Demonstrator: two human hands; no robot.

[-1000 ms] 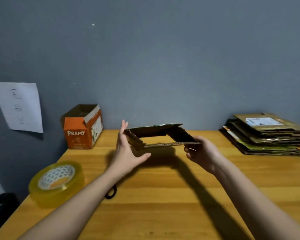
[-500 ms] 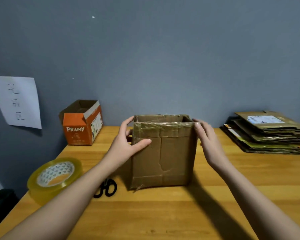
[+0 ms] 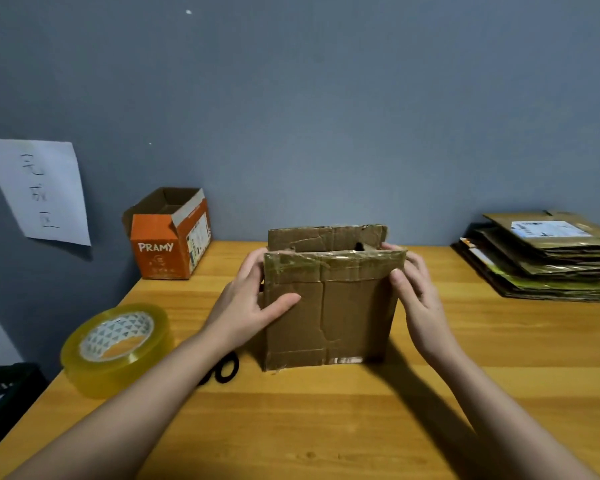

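Observation:
A brown cardboard box (image 3: pixel 329 306), patched with clear tape, stands upright on the wooden table (image 3: pixel 326 427) with its top open. My left hand (image 3: pixel 246 303) holds its left side, thumb across the front face and fingers round the edge. My right hand (image 3: pixel 414 292) holds the right side, thumb on the front near the top and fingers behind the edge. The back flap stands a little higher than the front rim.
A big roll of clear tape (image 3: pixel 116 348) lies at the left. Black scissors (image 3: pixel 222 370) peek out under my left forearm. An open orange PRAMY box (image 3: pixel 168 237) stands at the back left, a stack of flattened cartons (image 3: pixel 548 258) at the back right.
A second ago I held the box flattened-looking and raised, opening toward me. Since then it was turned upright and set on the table; both hands now clasp its sides.

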